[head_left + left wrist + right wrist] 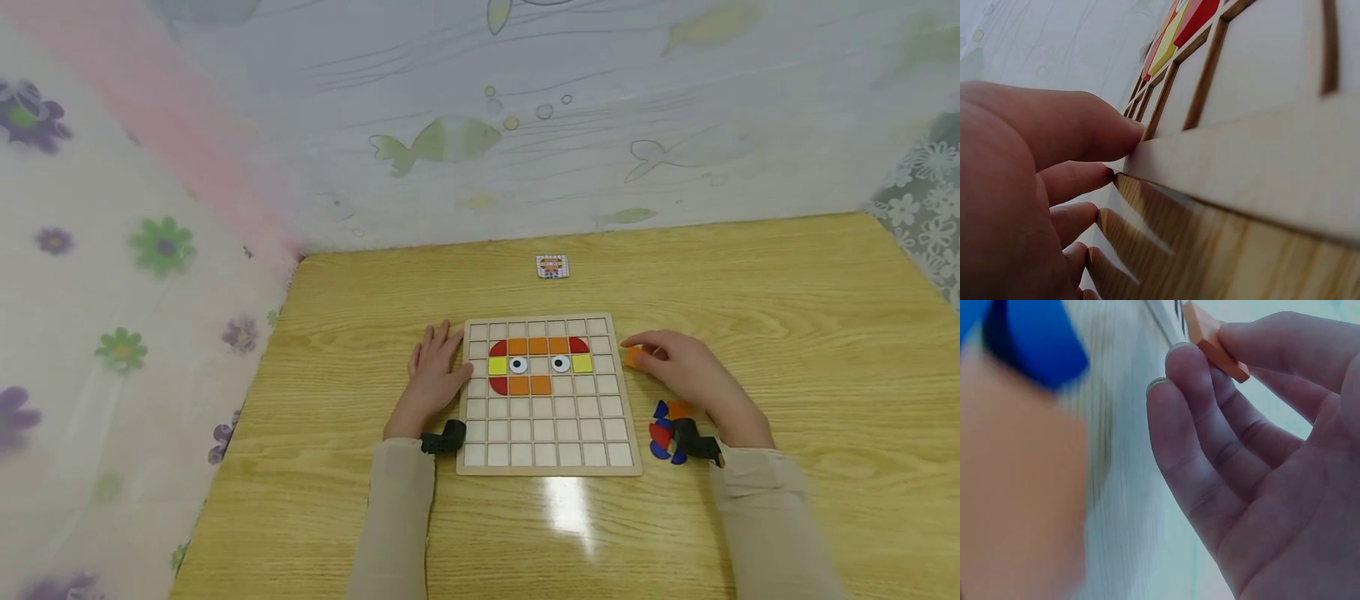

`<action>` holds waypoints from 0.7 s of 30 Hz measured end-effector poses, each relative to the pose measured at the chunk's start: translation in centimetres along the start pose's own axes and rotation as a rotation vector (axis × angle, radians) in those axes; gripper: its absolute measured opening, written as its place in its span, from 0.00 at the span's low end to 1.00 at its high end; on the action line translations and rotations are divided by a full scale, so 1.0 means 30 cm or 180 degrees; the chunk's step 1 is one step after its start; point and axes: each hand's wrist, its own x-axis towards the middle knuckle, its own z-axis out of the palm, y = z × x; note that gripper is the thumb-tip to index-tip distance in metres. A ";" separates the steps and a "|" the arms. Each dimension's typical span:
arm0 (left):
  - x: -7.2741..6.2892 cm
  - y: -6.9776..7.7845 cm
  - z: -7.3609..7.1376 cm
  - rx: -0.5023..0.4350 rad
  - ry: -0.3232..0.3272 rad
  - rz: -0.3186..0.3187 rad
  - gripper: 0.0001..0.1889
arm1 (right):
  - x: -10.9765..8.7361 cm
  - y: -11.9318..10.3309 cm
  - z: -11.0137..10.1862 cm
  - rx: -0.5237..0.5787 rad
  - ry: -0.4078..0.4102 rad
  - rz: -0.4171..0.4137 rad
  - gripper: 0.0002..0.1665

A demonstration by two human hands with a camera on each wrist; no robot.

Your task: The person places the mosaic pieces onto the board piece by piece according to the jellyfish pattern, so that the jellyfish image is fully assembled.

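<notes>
Left hand (435, 371): fingers extended, thumb apart; right hand (684, 368): thumb and fingers pinching.

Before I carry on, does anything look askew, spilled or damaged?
Nothing stands out: placed pieces sit within squares of the grid board, loose pieces lie clustered beside it, and the right hand pinches an orange tile.

Two hands (433, 375), one board (546, 430), one card (552, 267), two eyes (518, 365), two yellow squares (497, 367)

Counter (360, 333) is yel.-brown wood w/ a shiny white spot (567, 504). Back wall (420, 50) has pale green fish (456, 139) & little bubbles (512, 123). Left wall (82, 292) has purple & green flowers (161, 246), w/ a pink stripe (172, 133) beside them. Far right: white flowers (936, 160) on gray, prob. cloth, but it's blurry.
</notes>
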 end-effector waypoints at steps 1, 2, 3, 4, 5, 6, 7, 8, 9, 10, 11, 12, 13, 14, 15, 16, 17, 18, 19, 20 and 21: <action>0.000 0.000 0.000 0.0005 -0.0003 -0.0012 0.30 | 0.005 -0.009 0.008 0.0010 -0.0012 -0.0021 0.19; -0.001 -0.001 0.001 0.0005 -0.0008 -0.0013 0.30 | 0.009 -0.017 0.016 0.0030 -0.0024 -0.0050 0.18; -0.001 -0.001 0.001 0.0004 -0.0011 -0.0011 0.30 | 0.013 -0.025 0.025 0.0034 -0.0030 -0.0099 0.18; -0.001 -0.002 0.001 0.0005 -0.0013 -0.0012 0.30 | 0.018 -0.034 0.034 0.0048 -0.0033 -0.0139 0.17; -0.001 -0.002 0.000 0.0004 -0.0017 -0.0009 0.30 | 0.021 -0.042 0.043 0.0075 -0.0037 -0.0182 0.17; -0.001 -0.002 -0.001 0.0002 -0.0020 -0.0009 0.30 | 0.025 -0.051 0.052 0.0101 -0.0043 -0.0224 0.17; -0.002 -0.001 -0.001 0.0003 -0.0019 -0.0010 0.30 | 0.027 -0.060 0.061 0.0127 -0.0041 -0.0265 0.16; -0.002 -0.002 -0.001 0.0001 -0.0024 -0.0007 0.30 | 0.029 -0.070 0.069 0.0144 -0.0035 -0.0324 0.16; -0.001 -0.003 -0.001 0.0004 -0.0027 -0.0007 0.30 | 0.030 -0.080 0.077 0.0162 -0.0029 -0.0371 0.15; -0.001 -0.003 -0.001 0.0003 -0.0030 -0.0011 0.30 | 0.032 -0.089 0.084 0.0173 -0.0024 -0.0418 0.15; 0.000 -0.003 -0.001 0.0005 -0.0032 -0.0010 0.30 | 0.034 -0.099 0.090 0.0180 -0.0023 -0.0454 0.15; 0.000 -0.004 0.000 0.0008 -0.0032 -0.0013 0.30 | 0.037 -0.107 0.097 0.0166 -0.0022 -0.0497 0.14; 0.001 -0.005 0.000 0.0011 -0.0032 -0.0012 0.30 | 0.039 -0.116 0.102 0.0160 -0.0029 -0.0523 0.14; 0.001 -0.006 0.000 0.0011 -0.0037 -0.0010 0.30 | 0.043 -0.123 0.108 0.0144 -0.0049 -0.0551 0.14; 0.001 -0.006 0.000 0.0011 -0.0037 -0.0011 0.30 | 0.046 -0.129 0.113 0.0139 -0.0068 -0.0559 0.14; 0.001 -0.007 0.001 0.0006 -0.0038 -0.0013 0.30 | 0.050 -0.136 0.118 0.0125 -0.0094 -0.0555 0.14; 0.002 -0.008 0.001 0.0013 -0.0040 -0.0010 0.30 | 0.053 -0.143 0.122 0.0128 -0.0122 -0.0537 0.14; 0.002 -0.009 0.001 0.0011 -0.0041 -0.0010 0.30 | 0.057 -0.149 0.125 0.0133 -0.0162 -0.0524 0.13; 0.002 -0.009 0.002 0.0014 -0.0046 -0.0013 0.30 | 0.060 -0.155 0.128 0.0149 -0.0201 -0.0488 0.12; 0.002 -0.009 0.002 0.0013 -0.0049 -0.0013 0.30 | 0.063 -0.159 0.131 0.0155 -0.0232 -0.0462 0.11; 0.002 -0.009 0.003 0.0014 -0.0056 -0.0020 0.30 | 0.065 -0.164 0.134 0.0182 -0.0255 -0.0422 0.10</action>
